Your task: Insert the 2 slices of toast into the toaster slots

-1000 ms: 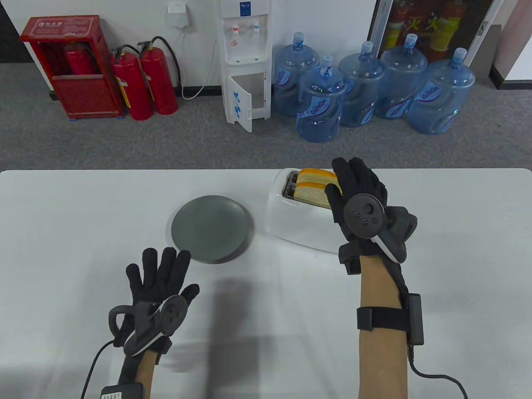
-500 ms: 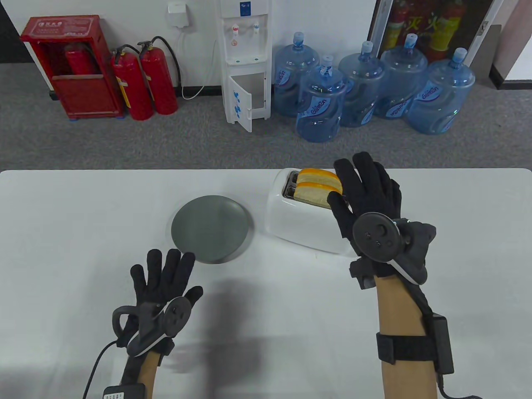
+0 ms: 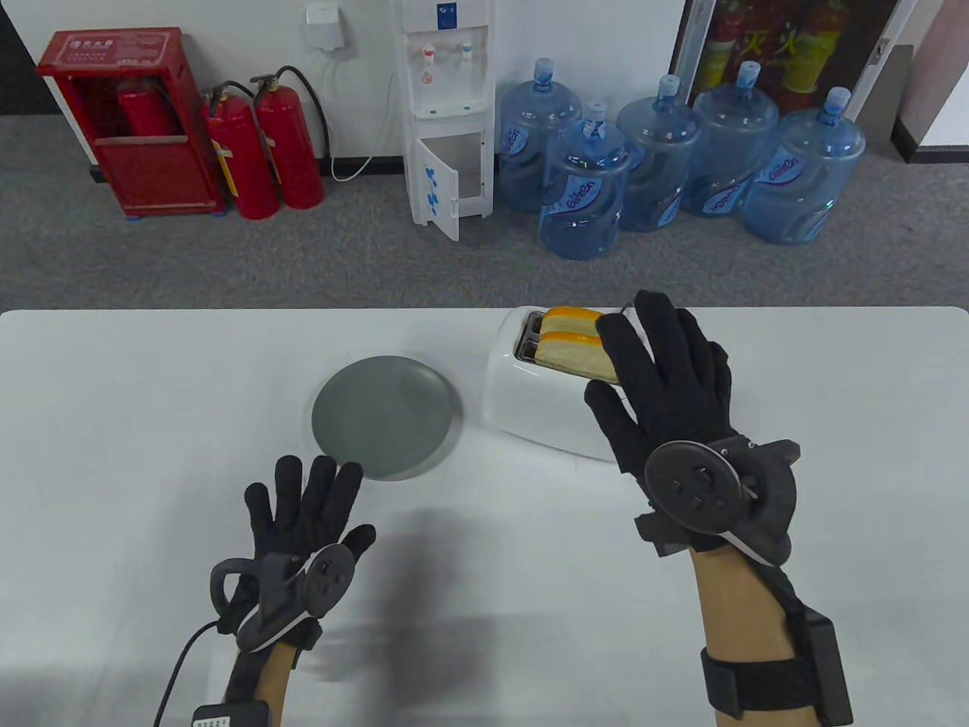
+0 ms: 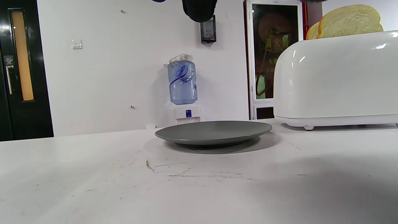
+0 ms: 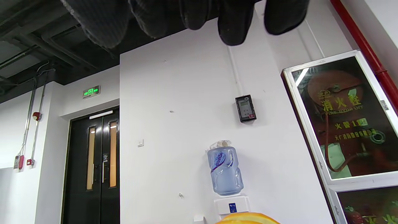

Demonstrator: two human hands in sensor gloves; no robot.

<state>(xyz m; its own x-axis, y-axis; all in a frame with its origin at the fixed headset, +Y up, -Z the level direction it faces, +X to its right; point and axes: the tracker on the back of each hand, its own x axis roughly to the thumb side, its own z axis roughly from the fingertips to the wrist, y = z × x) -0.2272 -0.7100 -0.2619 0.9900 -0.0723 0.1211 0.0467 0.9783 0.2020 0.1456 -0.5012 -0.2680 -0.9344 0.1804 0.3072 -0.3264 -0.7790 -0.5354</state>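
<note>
Two slices of toast point(image 3: 571, 341) stand on edge in the slots of a white toaster point(image 3: 541, 401) at the far side of the table point(image 3: 113, 424), their rounded golden crusts rising above the top; the left wrist view shows them upright and proud of the casing. The slices lie parallel, their long edges following the slots, which run from the plate side toward the right hand. The right hand point(image 3: 666, 401) hovers over the toaster's right end with fingers spread and straight, holding nothing; whether a fingertip touches the nearer slice cannot be told. The left hand point(image 3: 303, 522) rests apart near the table's front, fingers extended and empty, just short of a bare grey plate point(image 3: 386, 416) that sits beside the toaster. By the look of it, insertion is all but done. What remains, at most, is a light downward press on the crusts to seat them deeper, with the toaster steadied so it does not slide.
</note>
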